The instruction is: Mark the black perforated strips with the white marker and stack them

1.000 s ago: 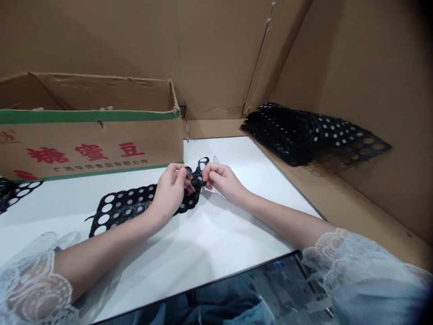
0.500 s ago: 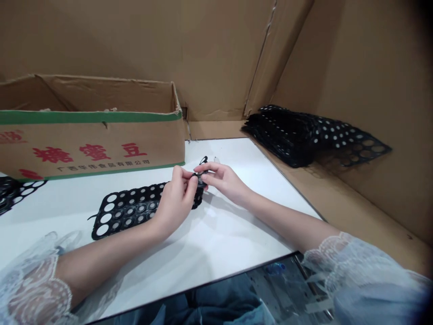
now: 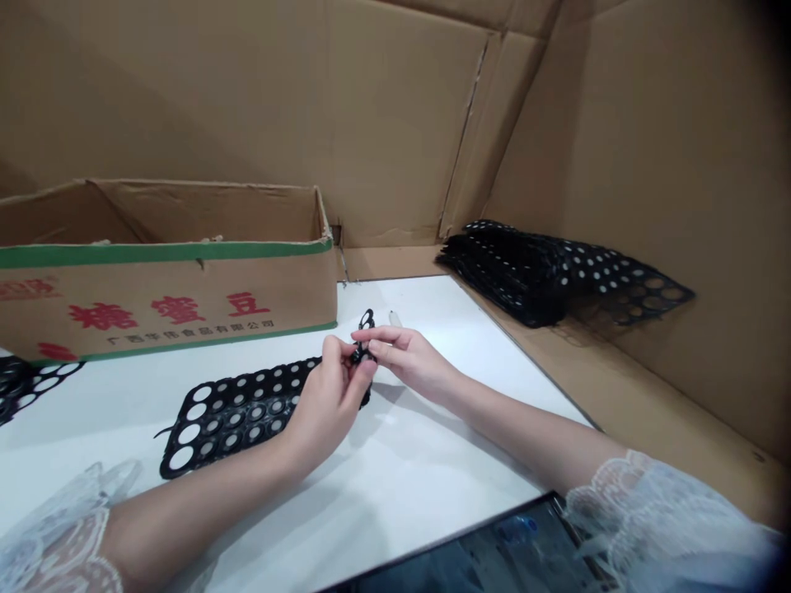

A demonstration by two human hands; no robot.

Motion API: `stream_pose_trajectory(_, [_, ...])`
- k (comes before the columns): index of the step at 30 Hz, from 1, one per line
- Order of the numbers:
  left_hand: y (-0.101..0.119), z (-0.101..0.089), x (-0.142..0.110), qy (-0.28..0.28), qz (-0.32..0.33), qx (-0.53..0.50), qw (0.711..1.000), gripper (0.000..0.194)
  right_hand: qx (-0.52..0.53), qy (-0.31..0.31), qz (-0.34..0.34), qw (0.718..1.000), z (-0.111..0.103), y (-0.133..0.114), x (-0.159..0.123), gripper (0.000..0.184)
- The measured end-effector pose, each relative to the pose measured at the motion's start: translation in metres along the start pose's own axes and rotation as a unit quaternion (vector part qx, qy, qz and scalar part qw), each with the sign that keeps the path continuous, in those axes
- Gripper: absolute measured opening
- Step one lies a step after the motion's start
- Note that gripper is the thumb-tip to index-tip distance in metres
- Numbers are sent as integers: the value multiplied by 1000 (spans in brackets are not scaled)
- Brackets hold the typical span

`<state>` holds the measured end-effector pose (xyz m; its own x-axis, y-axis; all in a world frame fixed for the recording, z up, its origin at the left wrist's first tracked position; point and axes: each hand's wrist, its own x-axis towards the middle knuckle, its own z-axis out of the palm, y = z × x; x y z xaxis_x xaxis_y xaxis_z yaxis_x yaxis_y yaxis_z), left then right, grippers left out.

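A black rubbery sheet [image 3: 247, 408] with rows of round pale spots lies on the white table, larger open rings along its left end. My left hand [image 3: 330, 399] is over the sheet's right part, thumb and fingers pinched on the sheet's black edge. Close against it, my right hand [image 3: 408, 358] pinches the same black edge with thumb and forefinger. A small piece with black rings [image 3: 367, 319] sticks up above the fingertips. My fingers hide most of the pinched part. Just behind my right hand, a small clear pointed object [image 3: 394, 318] lies on the table.
A cardboard box [image 3: 185, 305] with a green rim and red lettering stands at the back left. Stacked black perforated sheets [image 3: 519, 272] lie on cardboard at the right. More black ringed sheeting [image 3: 30, 383] is at the left edge. Cardboard walls [image 3: 395, 107] enclose the table [image 3: 395, 494].
The view has tilted up slightly, so everything sits lower in the picture. Both hands keep their pinch at the sheet's edge, with a small shift of the fingers.
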<state>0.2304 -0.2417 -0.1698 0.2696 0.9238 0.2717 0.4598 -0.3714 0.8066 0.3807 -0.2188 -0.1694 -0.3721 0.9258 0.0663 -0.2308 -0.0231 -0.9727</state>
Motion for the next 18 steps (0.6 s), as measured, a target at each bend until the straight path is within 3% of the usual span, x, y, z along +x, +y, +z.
stream_pose_trajectory(6, [-8, 3, 4, -35, -38, -113, 992, 20, -47, 4, -2, 999, -3, 6, 3, 18])
stream_pose_trajectory(10, [-16, 8, 6, -20, -45, -106, 993, 19, -21, 24, 25, 999, -3, 7, 7, 8])
stream_pose_trajectory(14, [-14, -1, 16, 65, -29, -143, 987, 17, 27, 5, 23, 999, -6, 1, 10, 7])
stream_pose_trajectory(18, [-7, -42, 40, 229, -9, -151, 962, 15, -56, -13, 59, 997, -20, -8, 14, 8])
